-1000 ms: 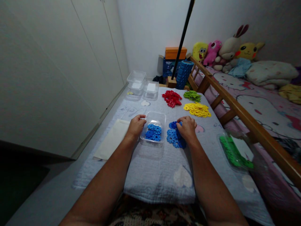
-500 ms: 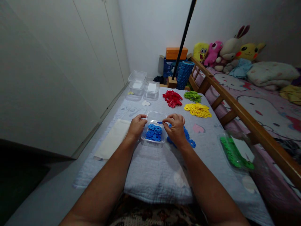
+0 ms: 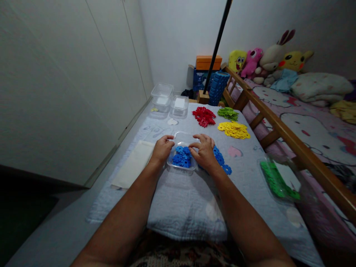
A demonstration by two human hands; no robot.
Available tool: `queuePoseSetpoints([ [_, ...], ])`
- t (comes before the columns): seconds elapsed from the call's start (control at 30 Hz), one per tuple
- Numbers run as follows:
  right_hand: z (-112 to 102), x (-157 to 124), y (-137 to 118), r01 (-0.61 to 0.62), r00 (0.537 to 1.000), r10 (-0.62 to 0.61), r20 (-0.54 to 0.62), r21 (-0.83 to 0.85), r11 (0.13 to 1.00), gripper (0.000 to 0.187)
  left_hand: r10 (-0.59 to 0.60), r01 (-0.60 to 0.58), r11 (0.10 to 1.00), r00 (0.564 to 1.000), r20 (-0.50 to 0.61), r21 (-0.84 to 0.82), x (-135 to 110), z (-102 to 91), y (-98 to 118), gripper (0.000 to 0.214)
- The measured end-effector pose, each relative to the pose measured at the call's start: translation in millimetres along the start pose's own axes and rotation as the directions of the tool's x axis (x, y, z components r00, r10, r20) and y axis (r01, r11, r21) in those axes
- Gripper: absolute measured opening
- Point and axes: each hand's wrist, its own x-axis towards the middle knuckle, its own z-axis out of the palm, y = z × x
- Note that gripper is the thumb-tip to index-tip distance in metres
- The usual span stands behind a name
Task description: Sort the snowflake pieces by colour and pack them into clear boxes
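A clear plastic container [image 3: 181, 169] stands before me with several blue flower-shaped discs [image 3: 182, 157] lying in it. My left hand [image 3: 162, 148] pinches the container's left rim between thumb and fingers. Over the right side of the container is my right hand [image 3: 204, 150], its thumb and fingers apart and nothing visible between them. More blue discs [image 3: 219, 157] lie in a loose pile on the cloth to the right, partly hidden behind my right hand.
Red [image 3: 204, 116], light green [image 3: 228, 114] and yellow disc piles [image 3: 234, 130] lie at the back right. A container of green pieces [image 3: 274, 181] sits near the wooden bed rail [image 3: 272, 120]. Clear containers [image 3: 162, 92] stand back left; a cream cloth [image 3: 133, 165] lies left.
The blue disc that was between my right thumb and fingers has been let go over the container. My right fingers have spread apart; the left hand stays at the rim.
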Motion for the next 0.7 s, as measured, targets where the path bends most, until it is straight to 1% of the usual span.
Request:
queuePoseSetpoints([
  [0.1,-4.5,1.3,10.1,-0.043,0.997,0.044,-0.063,0.018,0.999,0.019,-0.009,0.009,1.0,1.0,-0.005,0.01,-0.1,-0.3,-0.6,0.04],
  [0.17,-8.5,2.8,21.4,-0.104,0.988,0.104,-0.114,0.012,0.995,0.02,-0.013,0.013,1.0,1.0,-0.005,0.01,-0.4,-0.3,0.0,0.039],
  [0.3,-14.7,4.7,50.1,-0.282,0.944,0.27,-0.19,-0.043,0.958,0.024,-0.028,0.029,1.0,1.0,0.001,-0.012,-0.4,0.3,1.4,0.04],
  [0.4,-14.7,3.4,67.1,-0.375,0.917,0.349,-0.192,-0.123,0.919,0.027,-0.036,0.036,0.999,0.999,0.0,-0.017,-0.1,0.4,1.5,0.04],
  [0.47,-12.4,1.7,72.6,-0.377,0.922,0.351,-0.165,-0.175,0.909,0.029,-0.034,0.034,0.999,0.999,-0.001,-0.016,-0.4,0.3,1.7,0.039],
  [0.6,-5.6,-1.6,71.6,-0.31,0.951,0.299,-0.083,-0.263,0.914,0.033,-0.036,0.035,0.999,0.999,-0.01,-0.027,-1.9,0.0,3.3,0.039],
  [0.7,-1.9,-2.6,67.7,-0.265,0.962,0.27,-0.023,-0.289,0.92,0.026,-0.034,0.034,0.999,0.999,-0.015,-0.033,-1.7,-0.2,3.1,0.039],
])
